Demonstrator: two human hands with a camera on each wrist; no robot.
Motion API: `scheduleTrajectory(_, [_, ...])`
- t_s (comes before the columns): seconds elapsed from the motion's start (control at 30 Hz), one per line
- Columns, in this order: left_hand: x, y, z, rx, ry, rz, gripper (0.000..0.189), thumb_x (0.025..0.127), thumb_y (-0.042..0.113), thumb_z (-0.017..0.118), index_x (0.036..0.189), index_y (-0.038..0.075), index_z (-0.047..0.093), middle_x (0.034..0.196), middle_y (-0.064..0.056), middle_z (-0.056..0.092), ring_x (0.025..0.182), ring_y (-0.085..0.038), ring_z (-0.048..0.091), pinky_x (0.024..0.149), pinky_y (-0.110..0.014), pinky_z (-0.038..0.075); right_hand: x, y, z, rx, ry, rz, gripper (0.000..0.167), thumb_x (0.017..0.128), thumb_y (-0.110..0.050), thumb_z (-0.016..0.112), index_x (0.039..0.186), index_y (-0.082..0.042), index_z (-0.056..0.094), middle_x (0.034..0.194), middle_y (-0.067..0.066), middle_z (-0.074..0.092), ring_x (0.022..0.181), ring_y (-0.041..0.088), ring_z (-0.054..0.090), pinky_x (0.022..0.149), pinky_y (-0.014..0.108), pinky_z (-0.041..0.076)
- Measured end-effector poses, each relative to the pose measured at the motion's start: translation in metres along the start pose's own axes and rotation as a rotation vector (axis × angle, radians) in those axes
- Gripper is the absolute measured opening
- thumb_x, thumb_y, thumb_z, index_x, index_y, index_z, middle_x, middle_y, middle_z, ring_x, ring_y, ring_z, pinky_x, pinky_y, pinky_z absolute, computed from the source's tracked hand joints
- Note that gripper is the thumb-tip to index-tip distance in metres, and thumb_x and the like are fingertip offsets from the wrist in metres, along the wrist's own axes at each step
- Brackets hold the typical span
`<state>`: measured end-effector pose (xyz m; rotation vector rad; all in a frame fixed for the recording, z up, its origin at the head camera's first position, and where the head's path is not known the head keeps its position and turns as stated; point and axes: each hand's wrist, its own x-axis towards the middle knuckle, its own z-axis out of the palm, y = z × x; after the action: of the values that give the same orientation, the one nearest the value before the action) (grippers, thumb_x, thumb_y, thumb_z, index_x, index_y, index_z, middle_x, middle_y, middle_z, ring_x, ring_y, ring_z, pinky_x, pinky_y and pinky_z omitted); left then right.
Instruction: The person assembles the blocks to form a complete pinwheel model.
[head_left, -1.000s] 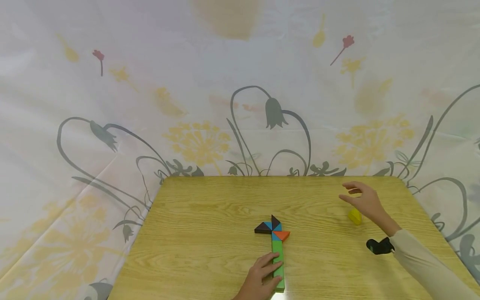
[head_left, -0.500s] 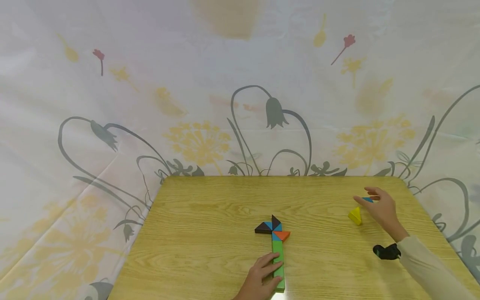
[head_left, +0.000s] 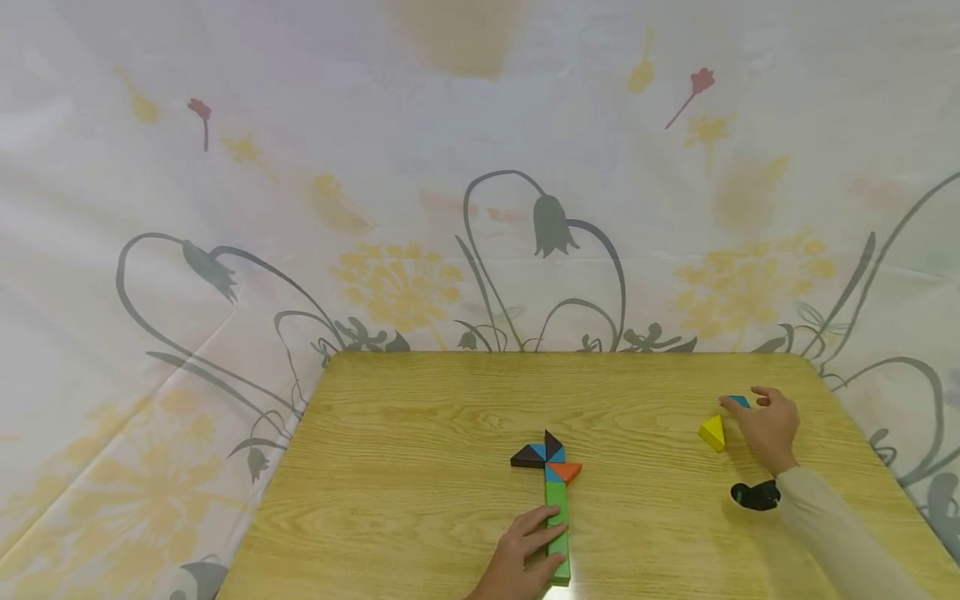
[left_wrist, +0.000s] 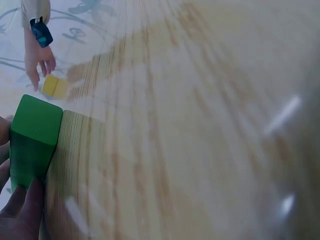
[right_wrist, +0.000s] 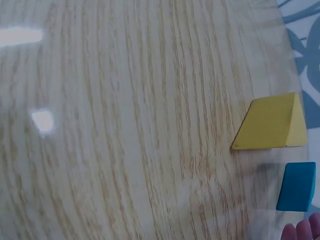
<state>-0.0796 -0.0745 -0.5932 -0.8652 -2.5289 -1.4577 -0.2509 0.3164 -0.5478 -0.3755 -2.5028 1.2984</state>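
Observation:
In the head view my left hand [head_left: 519,557] rests with its fingers across a long green block [head_left: 557,494]. Whether that is one piece or more is hidden beneath the fingers. Blue, dark and orange triangular blocks fan out at its far end, among them an orange triangle [head_left: 566,472] and a dark triangle [head_left: 528,456]. My right hand [head_left: 770,427] is at a blue triangular block [head_left: 740,401], thumb on the near left side and fingers beyond. In the right wrist view, the fingertips [right_wrist: 303,231] stay slightly apart from this blue block [right_wrist: 297,187].
A yellow triangular block [head_left: 712,433] lies just left of my right hand. A black wrist device [head_left: 756,496] is by the right sleeve [head_left: 813,504]. The wooden table [head_left: 420,400] ends at a flower-printed cloth [head_left: 420,208].
My right hand has moved right and a little nearer, bringing the blue triangular block into sight beside the yellow one. My left hand keeps its place on the green block.

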Motion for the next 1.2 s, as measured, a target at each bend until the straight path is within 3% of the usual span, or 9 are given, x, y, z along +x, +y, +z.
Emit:
scheduleTrajectory(0.2, [0.001,0.001,-0.001,-0.007,-0.011,-0.017,0.038,0.095,0.025,0.059,0.128,0.007,0.060,0.140,-0.002,0.047,0.128,-0.021,0.043,0.099,-0.036,0.043,0.004,0.001,0.002,0.016,-0.001,0.107,0.066,0.091,-0.032,0.062,0.134,0.014,0.040,0.124,0.033,0.035,0.103,0.041,0.039,0.064,0.037,0.036])
scheduleTrajectory(0.37, [0.002,0.002,-0.002,-0.013,-0.021,-0.010,0.038,0.095,0.024,0.059,0.128,0.006,0.060,0.139,-0.003,0.047,0.128,-0.022,0.043,0.098,-0.037,0.044,0.007,0.004,0.002,0.003,-0.001,0.119,0.061,0.092,-0.030,0.060,0.129,0.016,0.046,0.119,0.034,0.041,0.101,0.041,0.041,0.067,0.039,0.038])
scheduleTrajectory(0.47, [0.004,0.004,-0.003,-0.025,-0.027,-0.009,0.038,0.095,0.024,0.059,0.128,0.005,0.059,0.140,-0.004,0.047,0.128,-0.022,0.043,0.099,-0.037,0.043,0.010,0.007,0.001,-0.008,0.014,0.101,0.054,0.092,-0.027,0.061,0.123,0.016,0.052,0.116,0.033,0.047,0.098,0.038,0.044,0.067,0.038,0.038])
scheduleTrajectory(0.67, [0.004,0.004,-0.003,-0.025,-0.022,0.012,0.038,0.095,0.023,0.058,0.128,0.004,0.059,0.140,-0.005,0.047,0.128,-0.023,0.043,0.098,-0.037,0.044,0.014,0.009,-0.001,-0.029,-0.008,0.053,0.046,0.091,-0.021,0.062,0.120,0.014,0.056,0.112,0.033,0.053,0.084,0.023,0.049,0.063,0.023,0.039])
scheduleTrajectory(0.8, [0.003,0.001,-0.002,-0.017,-0.015,0.042,0.038,0.096,0.023,0.058,0.128,0.003,0.059,0.139,-0.007,0.047,0.127,-0.024,0.044,0.097,-0.036,0.045,0.013,0.011,-0.004,-0.053,-0.029,-0.023,0.040,0.089,-0.015,0.062,0.116,0.015,0.058,0.105,0.033,0.058,0.069,-0.003,0.044,0.060,0.017,0.040])
scheduleTrajectory(0.87, [0.002,-0.001,-0.001,-0.012,-0.009,0.053,0.038,0.096,0.023,0.057,0.128,0.003,0.059,0.139,-0.007,0.048,0.126,-0.024,0.045,0.096,-0.036,0.046,0.011,0.011,-0.006,-0.063,-0.051,-0.075,0.037,0.089,-0.012,0.061,0.115,0.015,0.059,0.104,0.033,0.059,0.068,-0.010,0.040,0.060,0.017,0.040])
scheduleTrajectory(1.0, [0.002,-0.002,0.000,-0.011,-0.007,0.047,0.037,0.096,0.023,0.057,0.128,0.004,0.059,0.139,-0.006,0.048,0.126,-0.024,0.045,0.096,-0.036,0.046,0.010,0.012,-0.010,-0.086,-0.097,-0.160,0.033,0.086,-0.005,0.062,0.113,0.015,0.060,0.104,0.034,0.058,0.071,-0.007,0.042,0.055,0.015,0.041])
scheduleTrajectory(1.2, [0.001,-0.002,-0.001,-0.019,0.008,0.071,0.036,0.095,0.020,0.058,0.127,0.002,0.059,0.138,-0.008,0.048,0.126,-0.025,0.045,0.096,-0.036,0.046,0.011,0.016,-0.012,-0.119,-0.129,-0.200,0.027,0.082,0.006,0.058,0.108,0.016,0.062,0.097,0.035,0.062,0.068,0.003,0.052,0.051,0.018,0.045])
